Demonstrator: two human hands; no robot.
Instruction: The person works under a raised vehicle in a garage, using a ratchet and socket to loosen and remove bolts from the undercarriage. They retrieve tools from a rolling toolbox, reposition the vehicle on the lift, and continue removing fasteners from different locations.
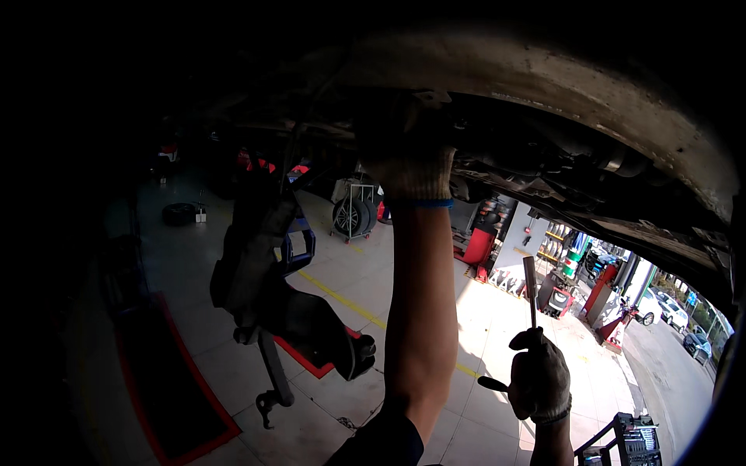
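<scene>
Overhead is the dark underside of a raised car [544, 147]. My left arm reaches straight up to it, and my left hand [408, 167], in a knit glove with a blue cuff edge, is pressed up among the parts there. Shadow hides its fingers. Lower and to the right, my right hand [540, 380], also gloved, is closed around a socket wrench [531, 283]. The tool's long shaft points upward with a thicker tube at its top, and a dark rounded end sticks out left of the fist.
A bulky dark assembly [256, 264] hangs to the left of my arm. Red-edged dark lift platforms [175, 388] lie on the tiled floor. A wheel rack [353, 213] stands farther back, with red equipment [478, 245] beyond. At lower right is a tool cart [633, 439].
</scene>
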